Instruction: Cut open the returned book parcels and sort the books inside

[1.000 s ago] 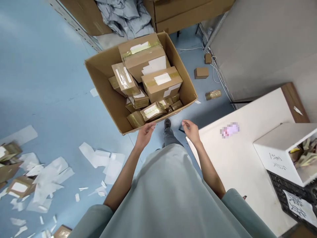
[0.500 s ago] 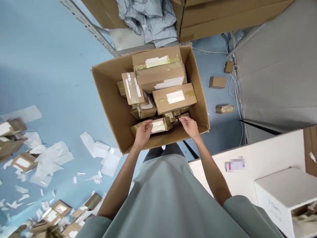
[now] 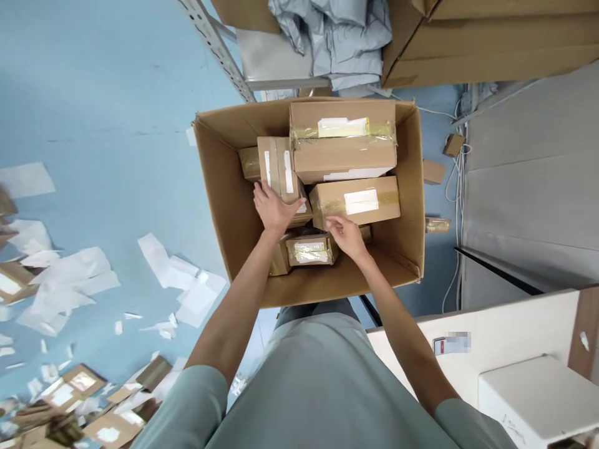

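Left hand (image 3: 275, 210) spread, narrow parcel (image 3: 277, 159) beneath; right hand (image 3: 345, 236) curled, grip unclear, wide box (image 3: 358, 199) alongside: loose stacking could cause slipping.

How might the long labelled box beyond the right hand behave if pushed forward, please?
The long labelled box probably stays stiff, given its straight edges. Its flat faces suggest sliding, not rolling; the larger box behind might block it.

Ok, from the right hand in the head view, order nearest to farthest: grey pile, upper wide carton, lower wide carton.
1. Lower wide carton: inside the open box, at the right hand.
2. Upper wide carton: same box, beyond the lower one.
3. Grey pile: outside the box, past its far edge.
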A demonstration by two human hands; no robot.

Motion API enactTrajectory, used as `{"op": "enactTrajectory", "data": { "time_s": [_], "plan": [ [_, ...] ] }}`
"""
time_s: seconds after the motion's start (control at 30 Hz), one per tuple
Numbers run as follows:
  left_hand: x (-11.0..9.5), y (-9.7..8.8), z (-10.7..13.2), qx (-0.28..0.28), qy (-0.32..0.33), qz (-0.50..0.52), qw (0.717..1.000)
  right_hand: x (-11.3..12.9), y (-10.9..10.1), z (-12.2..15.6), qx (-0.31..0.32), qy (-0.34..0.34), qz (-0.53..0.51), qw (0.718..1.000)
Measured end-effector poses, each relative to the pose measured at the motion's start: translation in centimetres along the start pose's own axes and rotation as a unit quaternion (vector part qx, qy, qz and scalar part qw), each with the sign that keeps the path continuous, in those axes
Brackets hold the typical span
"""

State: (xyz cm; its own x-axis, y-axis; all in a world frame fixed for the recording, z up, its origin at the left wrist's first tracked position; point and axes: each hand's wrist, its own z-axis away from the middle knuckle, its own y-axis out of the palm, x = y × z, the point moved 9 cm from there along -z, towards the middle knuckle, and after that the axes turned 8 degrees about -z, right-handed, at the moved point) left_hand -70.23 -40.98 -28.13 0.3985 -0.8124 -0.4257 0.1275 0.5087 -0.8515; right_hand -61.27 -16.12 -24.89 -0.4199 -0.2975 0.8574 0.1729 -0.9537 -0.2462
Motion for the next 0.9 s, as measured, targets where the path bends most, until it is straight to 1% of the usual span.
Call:
{"op": "enactTrajectory", "data": {
  "time_s": [0.1, 0.17, 0.23, 0.3, 0.33, 0.37, 0.43, 0.5, 0.53, 0.57, 0.63, 0.7, 0.77, 0.83, 0.87, 0.9],
  "plan": [
    [-1.0, 1.2, -1.1, -0.006, -0.009, -0.008, 1.0, 0.2, 3.2, -1.9, 0.017, 0.002, -0.011, 1.0],
    [-0.6, 1.0, -1.6, -0.01, -0.018, 0.0, 1.0, 0.0, 4.7, -3.1, 0.02, 0.01, -0.021, 1.0],
    [1.0, -0.1, -2.1, -0.006, -0.03, 0.024, 0.999, -0.4, 5.8, -4.2, 0.018, 0.028, -0.028, 0.999],
    [3.6, -1.5, -2.1, 0.016, -0.046, 0.082, 0.995, -0.8, 6.7, -4.7, 0.011, 0.054, -0.031, 0.998],
    [5.0, -2.2, -1.9, 0.034, -0.052, 0.126, 0.99, -0.9, 7.2, -4.7, 0.007, 0.067, -0.034, 0.997],
    [6.4, -2.8, -1.5, 0.053, -0.054, 0.18, 0.981, -0.8, 7.7, -4.6, 0.003, 0.076, -0.041, 0.996],
    [8.6, -3.5, -0.5, 0.097, -0.052, 0.292, 0.95, -0.2, 9.0, -4.1, 0.004, 0.076, -0.064, 0.995],
    [10.0, -3.6, 0.5, 0.131, -0.039, 0.365, 0.921, 0.7, 10.4, -3.4, 0.008, 0.058, -0.083, 0.995],
    [10.5, -3.4, 0.8, 0.137, -0.031, 0.38, 0.914, 1.0, 11.0, -3.2, 0.011, 0.051, -0.08, 0.995],
    [11.0, -3.1, 0.9, 0.137, -0.027, 0.381, 0.914, 1.0, 11.5, -3.0, 0.016, 0.051, -0.065, 0.996],
    [12.1, -2.0, 0.8, 0.132, -0.045, 0.344, 0.929, 0.2, 12.4, -2.8, 0.035, 0.083, -0.008, 0.996],
    [12.8, -0.4, 0.7, 0.144, -0.079, 0.282, 0.945, -1.2, 12.7, -2.7, 0.054, 0.138, 0.058, 0.987],
    [13.0, 0.5, 0.8, 0.149, -0.093, 0.226, 0.958, -1.9, 11.9, -2.5, 0.052, 0.162, 0.087, 0.982],
    [12.4, 0.1, 1.0, 0.125, -0.071, 0.19, 0.971, -1.3, 10.1, -2.1, 0.032, 0.134, 0.063, 0.988],
    [11.9, -0.5, 1.1, 0.104, -0.054, 0.179, 0.977, -0.4, 8.8, -1.9, 0.02, 0.103, 0.042, 0.994],
    [11.3, -1.2, 1.1, 0.084, -0.035, 0.172, 0.981, 0.6, 7.0, -1.8, 0.004, 0.07, 0.023, 0.997]
  ]
}}
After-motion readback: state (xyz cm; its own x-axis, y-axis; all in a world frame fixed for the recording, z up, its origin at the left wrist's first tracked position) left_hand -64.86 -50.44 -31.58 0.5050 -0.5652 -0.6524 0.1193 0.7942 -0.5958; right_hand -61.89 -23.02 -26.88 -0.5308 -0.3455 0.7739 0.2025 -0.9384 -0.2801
